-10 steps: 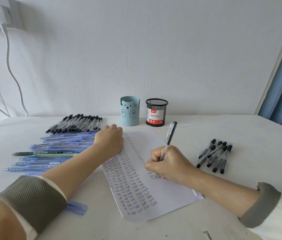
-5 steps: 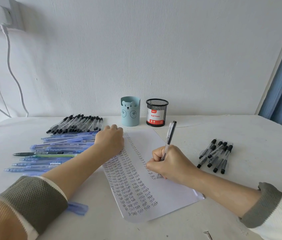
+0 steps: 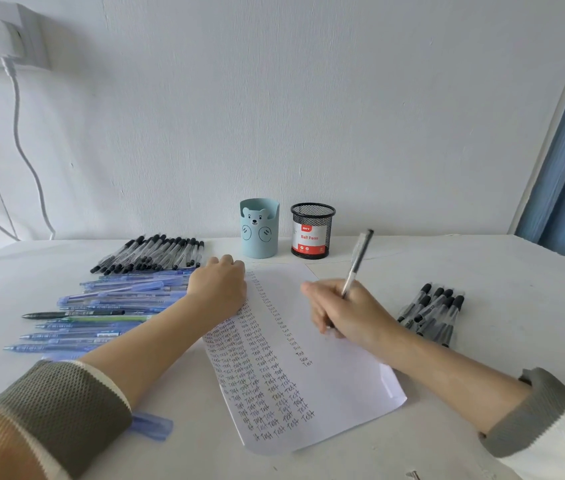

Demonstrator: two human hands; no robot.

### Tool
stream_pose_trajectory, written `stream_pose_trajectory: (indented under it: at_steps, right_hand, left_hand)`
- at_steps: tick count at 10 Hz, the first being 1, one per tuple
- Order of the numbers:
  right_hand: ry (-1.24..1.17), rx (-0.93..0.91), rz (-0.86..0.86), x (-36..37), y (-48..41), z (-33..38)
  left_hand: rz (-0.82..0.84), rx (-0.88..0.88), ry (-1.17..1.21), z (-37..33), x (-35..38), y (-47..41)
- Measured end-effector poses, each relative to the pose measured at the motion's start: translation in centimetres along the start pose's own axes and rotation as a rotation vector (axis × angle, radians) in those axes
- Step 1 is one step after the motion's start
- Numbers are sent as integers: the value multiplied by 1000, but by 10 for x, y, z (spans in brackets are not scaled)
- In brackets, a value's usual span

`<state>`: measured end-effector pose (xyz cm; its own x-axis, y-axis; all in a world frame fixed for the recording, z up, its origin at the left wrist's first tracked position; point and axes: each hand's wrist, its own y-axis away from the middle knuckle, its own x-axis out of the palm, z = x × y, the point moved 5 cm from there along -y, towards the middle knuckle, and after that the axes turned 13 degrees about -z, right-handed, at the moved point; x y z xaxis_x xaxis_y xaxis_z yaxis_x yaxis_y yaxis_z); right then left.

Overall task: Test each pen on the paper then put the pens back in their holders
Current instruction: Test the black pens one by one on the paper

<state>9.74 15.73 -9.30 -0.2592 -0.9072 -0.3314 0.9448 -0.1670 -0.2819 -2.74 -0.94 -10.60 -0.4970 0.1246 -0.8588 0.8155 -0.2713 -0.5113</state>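
Blue pens (image 3: 101,306) fan out left of the left hand (image 3: 218,284), curled atop the paper (image 3: 326,393), a white sheet with columns of "Test". A bear holder (image 3: 259,230) and mesh holder (image 3: 312,233) stand beyond. The right hand (image 3: 346,313) pinches a clear pen (image 3: 359,258) over the sheet; black-capped pens (image 3: 433,313) lie to its right.

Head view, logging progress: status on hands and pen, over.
Left hand rests on paper edge, fingers curled. Right hand grips clear pen over paper, tip hidden. Blue pens one side, black-capped pens other; blue holder, mesh holder show no pens.
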Motion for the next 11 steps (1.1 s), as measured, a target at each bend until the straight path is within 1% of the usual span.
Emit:
stream_pose_trajectory:
  at_steps: [1, 2, 3, 4, 5, 6, 8, 9, 10, 11]
  right_hand:
    - [-8, -13, -96, -14, -9, 2]
    - [51, -88, -149, -25, -15, 5]
    - [293, -357, -261, -36, -18, 8]
    - [411, -649, -276, -38, -21, 11]
    - [450, -698, -174, -28, -24, 2]
    - [510, -550, -38, -22, -24, -11]
    - [539, -588, 148, -3, -20, -23]
    - [566, -584, 170, 4, -19, -31]
    - [534, -501, 246, 12, -20, -36]
    - [605, -428, 303, 10, -27, -38]
  left_hand:
    - [-6, 0, 4, 0, 0, 0]
    - [-7, 0, 4, 1, 0, 0]
    - [-7, -1, 5, 1, 1, -1]
    - [-13, 3, 3, 1, 1, -1]
    - [-11, 0, 7, 1, 1, -1]
    - [-12, 7, 8, 1, 1, -1]
    - [-11, 14, -2, 1, 2, 0]
    - [-13, 15, 8, 1, 3, -1]
    - [-2, 12, -6, 3, 3, -2]
    - [30, 96, 115, -5, -1, 0]
